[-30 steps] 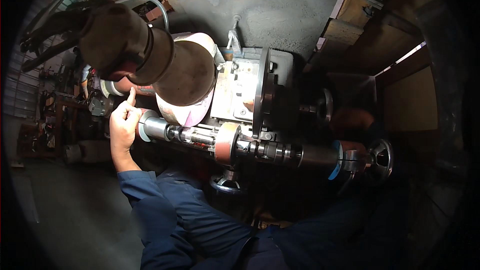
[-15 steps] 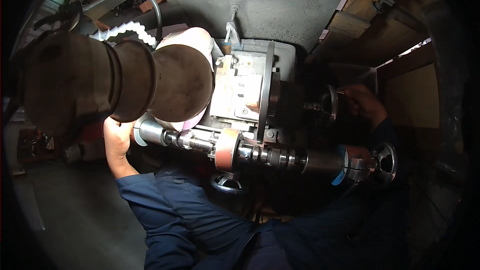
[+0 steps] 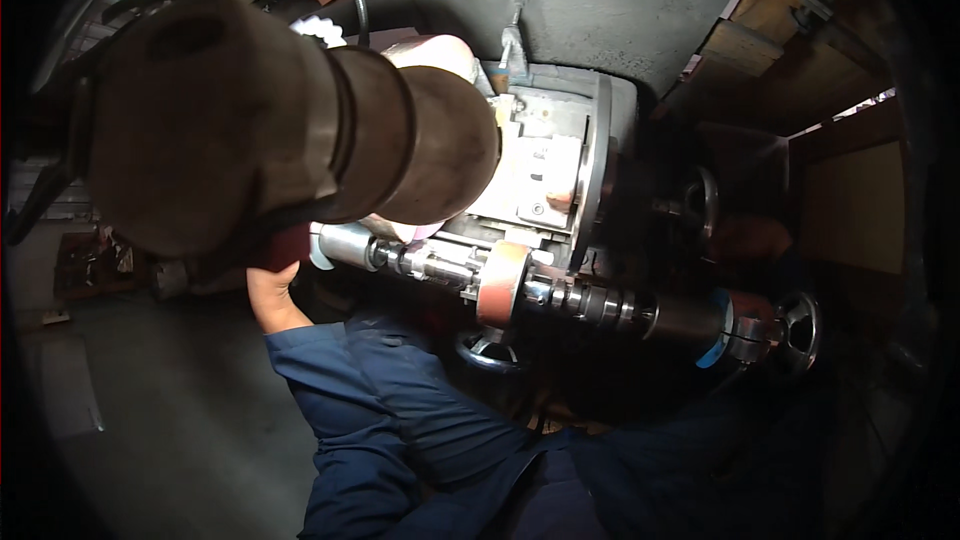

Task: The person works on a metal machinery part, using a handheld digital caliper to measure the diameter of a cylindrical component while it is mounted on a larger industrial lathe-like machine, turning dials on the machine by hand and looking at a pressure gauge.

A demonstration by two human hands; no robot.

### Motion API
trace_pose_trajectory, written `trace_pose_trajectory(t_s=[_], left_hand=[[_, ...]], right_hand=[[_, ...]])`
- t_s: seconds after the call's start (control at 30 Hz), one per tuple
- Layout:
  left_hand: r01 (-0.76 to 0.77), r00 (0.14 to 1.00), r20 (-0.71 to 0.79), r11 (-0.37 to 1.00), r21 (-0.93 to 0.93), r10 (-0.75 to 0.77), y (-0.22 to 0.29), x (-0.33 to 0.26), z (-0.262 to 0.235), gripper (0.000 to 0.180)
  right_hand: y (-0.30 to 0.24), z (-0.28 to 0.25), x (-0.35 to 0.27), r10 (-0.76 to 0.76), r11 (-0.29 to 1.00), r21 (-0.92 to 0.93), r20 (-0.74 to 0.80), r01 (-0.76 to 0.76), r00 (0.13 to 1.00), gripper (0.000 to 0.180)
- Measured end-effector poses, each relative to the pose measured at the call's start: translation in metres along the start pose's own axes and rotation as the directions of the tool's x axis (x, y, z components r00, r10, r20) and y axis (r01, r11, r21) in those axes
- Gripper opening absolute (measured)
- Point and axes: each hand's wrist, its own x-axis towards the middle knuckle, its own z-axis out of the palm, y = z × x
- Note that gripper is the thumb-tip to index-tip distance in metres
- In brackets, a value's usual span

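A stepped metal shaft with several lobes and collars [image 3: 590,303] lies across the machine in front of me, held at both ends by round clamps. An orange-brown ring support [image 3: 502,285] surrounds its middle. My left hand [image 3: 270,290] is at the shaft's left end, below a red part [image 3: 275,248]; a dark lamp-like body [image 3: 220,130] hides its fingers. In shadow at the right, my right hand [image 3: 752,240] is closed at the lower rim of a metal handwheel [image 3: 708,202]. A pale pinkish grinding wheel [image 3: 437,52] shows partly behind the dark body.
A brightly lit metal block [image 3: 545,175] stands behind the shaft beside an upright grey disc [image 3: 600,160]. Two more handwheels sit nearby: one below the ring [image 3: 490,350] and one at the right end [image 3: 800,332]. A grey panel [image 3: 610,0] rises behind.
The whole view has shifted, so the machine sits further right. My right hand has moved down along the handwheel's rim. More of my left hand is now behind the dark body.
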Motion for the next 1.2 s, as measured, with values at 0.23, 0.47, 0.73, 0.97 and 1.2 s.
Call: trace_pose_trajectory(t_s=[0.23,0.47,0.73,0.97,1.2], left_hand=[[0.137,0.99,0.061,0.978,-0.154,-0.129,0.029,0.007,0.015,0.011],[0.005,0.998,0.064,1.0,0.005,-0.005,0.01,-0.003,0.005,0.005],[-0.017,0.995,0.103,0.995,0.102,0.006,0.018,0.004,0.01,0.006],[0.008,1.0,-0.011,0.978,-0.207,-0.01,0.021,-0.001,0.012,0.007],[0.125,0.992,0.039,0.976,-0.178,-0.12,0.029,-0.002,0.011,0.007]], right_hand=[[-0.059,0.002,-0.063,-0.178,0.977,0.102,-0.098,0.187,0.979,0.034],[-0.095,0.059,-0.131,-0.034,0.99,0.007,-0.957,0.138,0.287,0.045],[-0.094,0.183,-0.144,-0.027,0.894,-0.059,-0.997,0.444,-0.077,0.072],[-0.117,0.181,-0.13,-0.242,0.882,-0.123,-0.946,0.454,0.213,0.098],[-0.087,0.151,-0.152,-0.331,0.899,-0.129,-0.825,0.418,0.458,0.091]])
